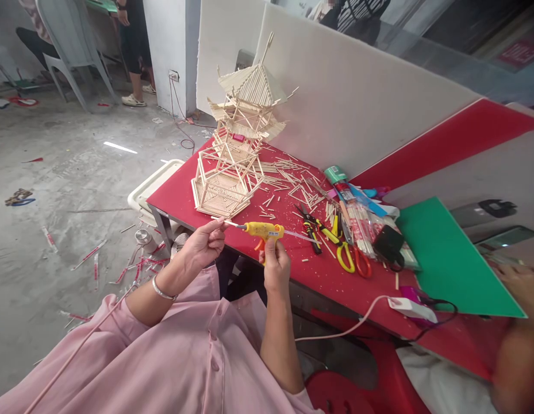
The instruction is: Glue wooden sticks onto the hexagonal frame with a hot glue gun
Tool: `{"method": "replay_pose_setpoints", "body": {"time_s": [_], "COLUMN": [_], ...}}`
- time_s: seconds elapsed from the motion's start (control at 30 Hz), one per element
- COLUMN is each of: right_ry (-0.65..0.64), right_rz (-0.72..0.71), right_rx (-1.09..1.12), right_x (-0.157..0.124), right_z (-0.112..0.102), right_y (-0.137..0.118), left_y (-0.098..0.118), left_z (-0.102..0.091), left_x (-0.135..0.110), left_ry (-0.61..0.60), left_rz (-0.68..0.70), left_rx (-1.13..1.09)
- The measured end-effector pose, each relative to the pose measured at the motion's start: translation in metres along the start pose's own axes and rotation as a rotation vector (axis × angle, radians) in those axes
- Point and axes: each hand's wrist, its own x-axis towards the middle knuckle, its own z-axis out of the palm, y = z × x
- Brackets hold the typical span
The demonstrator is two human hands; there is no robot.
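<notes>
I hold a yellow hot-glue gun (263, 230) in my closed right grip (276, 267) at mid-frame; my left grip (205, 244) pinches a thin stick (231, 223) by its nozzle (the stick pagoda (241, 150) stands upper-centre, on the table (299, 273)).

Both hands are raised in front of the torso (180, 351), apart from each other, the arms uncrossed. The left hand (208, 242) sits left and slightly farther out, thumb and index finger pinched together at its far right side, remaining fingers curled inward. The left forearm (157, 293) is bare and slants from near left to far right; the left wrist (184, 269) shows no marked bend. The right hand (277, 267) is upright and closed in a grip, thumb uppermost; its other fingers are partly hidden. The right forearm (280, 339) is bare, running from the near side almost straight outward, leaning slightly left.
</notes>
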Motion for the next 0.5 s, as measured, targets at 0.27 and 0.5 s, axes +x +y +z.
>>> {"method": "replay_pose_setpoints", "body": {"time_s": [0.27,0.5], "right_ry": [0.01,0.01], "right_rz": [0.024,0.027], "right_rx": [0.014,0.005], "right_x": [0.0,-0.0001], "right_z": [0.001,0.0006], "right_y": [0.0015,0.0032], "left_y": [-0.0005,-0.0012], "left_z": [0.0011,-0.0002], "left_x": [-0.0012,-0.0007], "left_ry": [-0.004,0.012], "left_rz": [0.003,0.004], "left_rx": [0.005,-0.007]}}
